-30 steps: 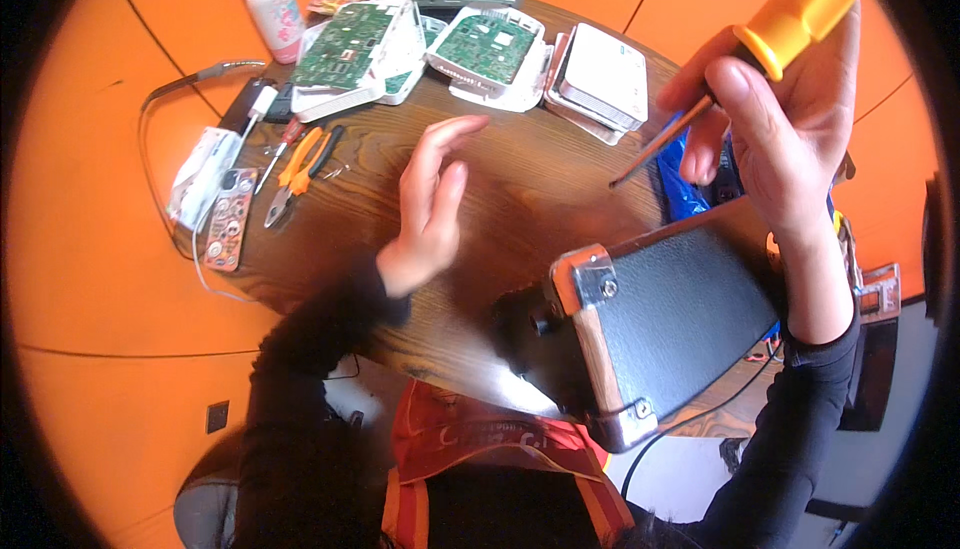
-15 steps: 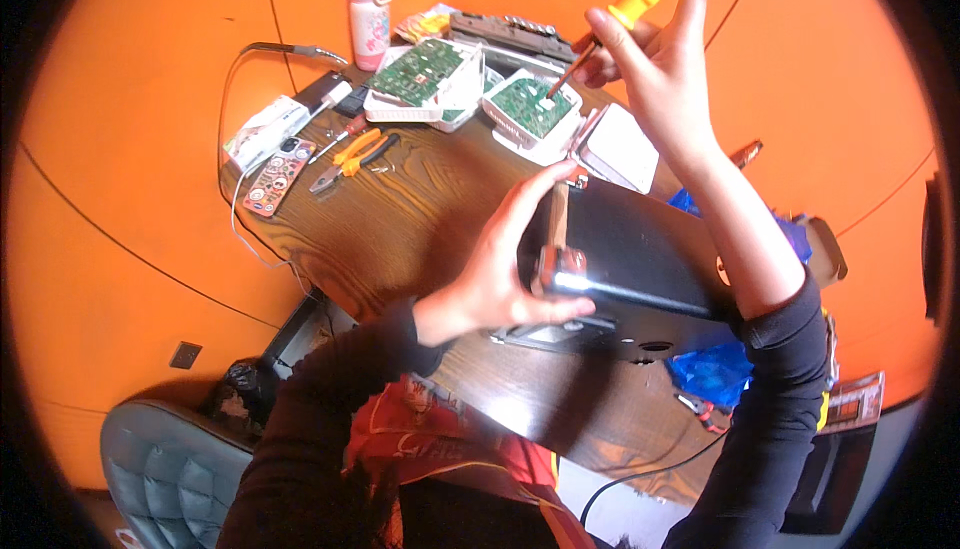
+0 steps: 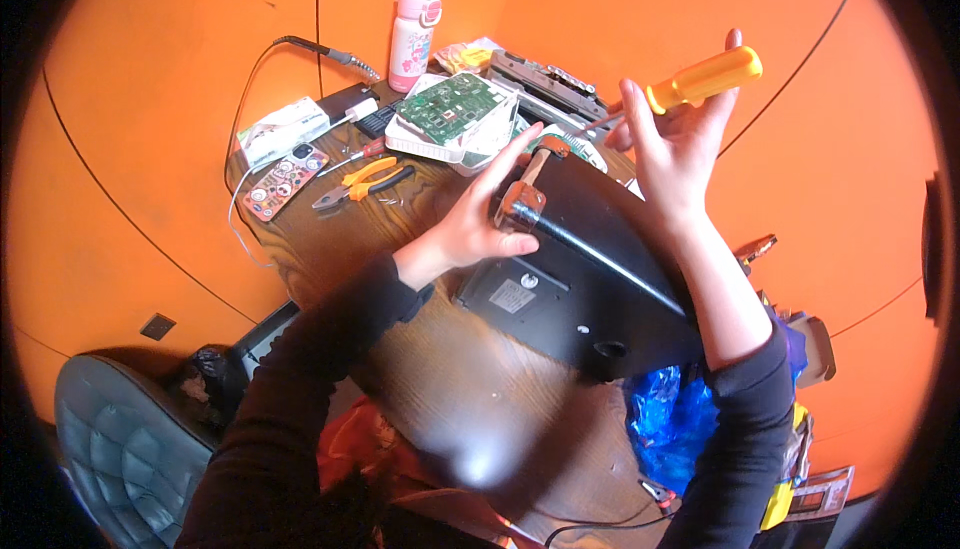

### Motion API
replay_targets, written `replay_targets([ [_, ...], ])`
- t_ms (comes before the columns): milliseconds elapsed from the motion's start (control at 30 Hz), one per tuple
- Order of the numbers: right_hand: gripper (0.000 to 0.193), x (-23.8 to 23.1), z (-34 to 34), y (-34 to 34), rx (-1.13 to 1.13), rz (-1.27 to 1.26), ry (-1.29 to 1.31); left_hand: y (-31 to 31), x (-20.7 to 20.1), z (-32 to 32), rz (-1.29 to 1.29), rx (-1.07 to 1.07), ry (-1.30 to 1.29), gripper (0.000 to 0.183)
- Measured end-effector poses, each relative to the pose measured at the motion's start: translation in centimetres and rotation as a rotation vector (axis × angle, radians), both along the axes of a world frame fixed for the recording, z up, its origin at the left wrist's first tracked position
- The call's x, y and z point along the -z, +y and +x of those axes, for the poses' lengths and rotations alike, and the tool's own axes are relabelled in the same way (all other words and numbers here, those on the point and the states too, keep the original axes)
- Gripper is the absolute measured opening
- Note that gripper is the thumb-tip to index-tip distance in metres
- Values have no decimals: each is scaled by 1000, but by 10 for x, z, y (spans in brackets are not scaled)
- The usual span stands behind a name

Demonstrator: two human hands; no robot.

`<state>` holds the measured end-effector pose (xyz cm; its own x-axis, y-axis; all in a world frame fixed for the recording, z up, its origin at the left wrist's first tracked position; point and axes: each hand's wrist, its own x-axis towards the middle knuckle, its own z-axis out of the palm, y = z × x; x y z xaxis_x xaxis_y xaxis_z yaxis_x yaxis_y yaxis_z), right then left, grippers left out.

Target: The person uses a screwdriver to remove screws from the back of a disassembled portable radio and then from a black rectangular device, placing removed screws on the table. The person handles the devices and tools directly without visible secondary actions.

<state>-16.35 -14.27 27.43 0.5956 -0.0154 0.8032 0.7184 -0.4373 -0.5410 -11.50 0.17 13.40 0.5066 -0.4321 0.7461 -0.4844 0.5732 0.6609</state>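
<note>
My right hand [image 3: 675,144] is raised over the far side of a large black case [image 3: 620,239], holding a screwdriver [image 3: 705,77] by its yellow handle. The screwdriver's shaft slants down to the left, and its tip is hard to make out. With thumb and fingers spread around it, my left hand [image 3: 475,221] grips the near-left end of the case, which has brown corner pieces [image 3: 522,204] and a wood-like strip between them. The case stands tilted on the wooden table; a pale label and a round hole show on its lower face.
Behind lie a green circuit board [image 3: 455,107] on white casings and a pink bottle [image 3: 412,39]. To the left are orange-handled pliers [image 3: 362,181], a red-handled screwdriver [image 3: 372,149] and a patterned phone [image 3: 285,181]. Blue plastic [image 3: 665,424] and a cable [image 3: 610,524] lie at the right front.
The case has tipped so more of its labelled lower face shows. My left hand moved with its end. The screwdriver in my right hand has swung from steep to nearly level.
</note>
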Motion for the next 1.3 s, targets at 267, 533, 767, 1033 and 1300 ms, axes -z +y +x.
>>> replay_targets([
  [267, 92, 5, -1, -3, -4, -152, -14, 7, 41, -14, 60, 314, 286, 112],
  [533, 90, -17, 9, -2, 3, -332, 87, 5, 47, -12, -10, 273, 246, 108],
  [767, 83, -17, 3, -1, -5, -260, 7, 6, 50, -10, -1, 296, 254, 110],
  [1033, 77, -20, -3, -5, -161, -394, -147, 4, 51, -14, -87, 406, 308, 113],
  [1300, 80, -11, -5, 5, -159, -398, -114, 4, 51, -13, -118, 388, 240, 113],
])
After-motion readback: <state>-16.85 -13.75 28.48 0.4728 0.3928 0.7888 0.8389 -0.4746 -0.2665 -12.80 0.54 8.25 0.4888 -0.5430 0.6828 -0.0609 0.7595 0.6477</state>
